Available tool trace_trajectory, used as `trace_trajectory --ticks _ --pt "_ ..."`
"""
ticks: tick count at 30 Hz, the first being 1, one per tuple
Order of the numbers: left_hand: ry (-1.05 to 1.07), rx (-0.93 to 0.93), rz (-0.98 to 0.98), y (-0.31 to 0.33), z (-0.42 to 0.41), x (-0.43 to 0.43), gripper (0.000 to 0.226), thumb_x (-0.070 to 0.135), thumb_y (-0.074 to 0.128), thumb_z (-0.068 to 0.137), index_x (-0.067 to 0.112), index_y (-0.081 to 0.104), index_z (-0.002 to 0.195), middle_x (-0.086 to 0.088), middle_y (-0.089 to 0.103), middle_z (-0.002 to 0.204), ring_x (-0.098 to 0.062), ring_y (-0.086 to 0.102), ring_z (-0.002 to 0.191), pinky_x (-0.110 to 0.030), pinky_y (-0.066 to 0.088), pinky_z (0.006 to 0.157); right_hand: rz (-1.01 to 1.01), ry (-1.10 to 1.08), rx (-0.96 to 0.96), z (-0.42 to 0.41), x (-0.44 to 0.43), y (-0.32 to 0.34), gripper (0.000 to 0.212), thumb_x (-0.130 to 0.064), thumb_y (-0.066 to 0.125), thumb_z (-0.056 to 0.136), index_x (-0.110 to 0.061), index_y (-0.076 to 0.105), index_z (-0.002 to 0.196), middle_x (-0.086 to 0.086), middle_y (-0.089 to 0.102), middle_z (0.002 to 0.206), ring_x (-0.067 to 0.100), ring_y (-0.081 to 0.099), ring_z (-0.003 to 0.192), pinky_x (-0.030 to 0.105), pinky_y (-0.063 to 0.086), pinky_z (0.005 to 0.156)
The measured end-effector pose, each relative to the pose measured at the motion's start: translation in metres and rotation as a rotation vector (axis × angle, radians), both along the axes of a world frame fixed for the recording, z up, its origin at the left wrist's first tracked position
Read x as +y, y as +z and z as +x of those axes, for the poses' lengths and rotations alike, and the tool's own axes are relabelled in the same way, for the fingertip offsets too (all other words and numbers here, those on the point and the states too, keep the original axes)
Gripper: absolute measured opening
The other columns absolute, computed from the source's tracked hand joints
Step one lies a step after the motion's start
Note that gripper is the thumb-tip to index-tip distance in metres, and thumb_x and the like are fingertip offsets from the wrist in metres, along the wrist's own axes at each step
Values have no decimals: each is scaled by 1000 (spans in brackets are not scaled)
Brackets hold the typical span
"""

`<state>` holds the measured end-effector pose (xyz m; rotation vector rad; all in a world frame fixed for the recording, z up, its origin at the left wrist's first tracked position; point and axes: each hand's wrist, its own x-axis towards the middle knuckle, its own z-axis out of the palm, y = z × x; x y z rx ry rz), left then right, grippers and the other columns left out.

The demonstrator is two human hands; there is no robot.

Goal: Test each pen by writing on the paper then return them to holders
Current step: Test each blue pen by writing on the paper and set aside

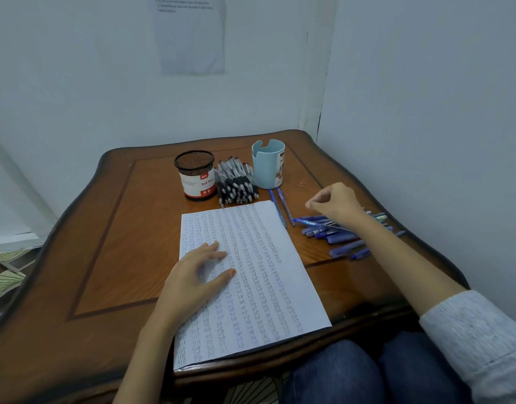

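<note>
A white sheet of paper (259, 272) covered in rows of blue writing lies on the wooden table (111, 228). My left hand (198, 275) rests flat on the sheet's left side, fingers spread. My right hand (335, 207) hovers above a pile of blue pens (332, 234) to the right of the paper, its fingers curled with nothing visible in them. Two blue pens (280, 207) lie side by side along the sheet's top right edge. A black mesh holder (196, 174) with a red and white label and a light blue holder (268, 164) stand at the back, with a heap of black-and-white pens (236, 185) between them.
The table sits in a corner, with walls close behind it and on the right. A printed sheet (192, 33) hangs on the back wall. My knees in blue jeans (367, 374) are under the near edge. Bare wood shows on the table's left half.
</note>
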<state>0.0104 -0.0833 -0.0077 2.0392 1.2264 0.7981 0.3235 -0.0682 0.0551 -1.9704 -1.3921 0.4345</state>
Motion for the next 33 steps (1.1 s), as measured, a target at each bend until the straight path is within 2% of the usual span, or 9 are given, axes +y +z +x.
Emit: trace_trajectory --ticks 5,9,12,16,20,25,29,31,33 --pt "-5 4 -7 0 1 0 40 50 70 78 38 64 115 22 47 140 4 32 135 -37 29 114 -143 242 -126 4 -20 -1 28 -30 75 82 -14 74 104 -3 66 90 7 57 78 16 42 61" --pt "-16 6 -7 0 1 -1 41 52 69 77 39 63 115 21 47 140 5 33 134 -34 29 113 -83 199 -172 0 -20 -13 22 -22 73 84 -12 74 104 2 70 97 9 57 76 14 43 61" --pt "-20 3 -11 -1 -1 -2 41 54 68 77 40 63 115 21 47 140 6 33 133 -33 30 112 20 254 -190 -10 -23 -11 17 -20 70 86 -13 73 101 1 67 97 10 58 78 20 49 68" --pt "-20 11 -4 -1 0 -2 39 51 68 78 40 63 115 21 47 140 7 33 133 -30 30 111 277 295 -43 -29 -31 1 24 -11 65 90 -16 62 113 0 58 81 7 52 64 13 45 59" --pt "-29 15 4 -1 0 -3 37 47 69 80 39 62 116 20 47 140 7 33 132 -25 28 109 242 288 227 -44 -32 9 38 -9 58 93 -18 54 129 0 52 74 2 45 55 12 41 54" --pt "-28 13 2 -1 0 -3 38 46 70 81 38 62 117 19 47 141 6 33 133 -26 28 110 116 325 331 -55 -34 -3 27 -4 58 90 -12 61 116 2 53 67 16 51 68 37 53 77" --pt "-25 24 9 -1 0 -2 38 46 70 81 38 62 118 18 47 141 5 33 133 -26 28 110 125 318 399 -60 -38 -13 25 0 57 90 -6 61 113 4 51 67 7 49 57 12 45 60" --pt "-26 22 10 -1 0 -2 38 45 70 82 38 62 118 18 47 141 6 33 132 -24 27 108 155 273 454 -62 -40 -17 23 -5 59 91 -10 62 113 3 53 66 6 50 56 12 45 59" --pt "-27 16 9 -1 0 -2 38 46 70 81 38 62 118 18 47 141 7 33 132 -24 27 108 167 217 629 -63 -40 -18 21 -8 63 91 -13 62 112 3 53 62 8 50 53 17 45 57"
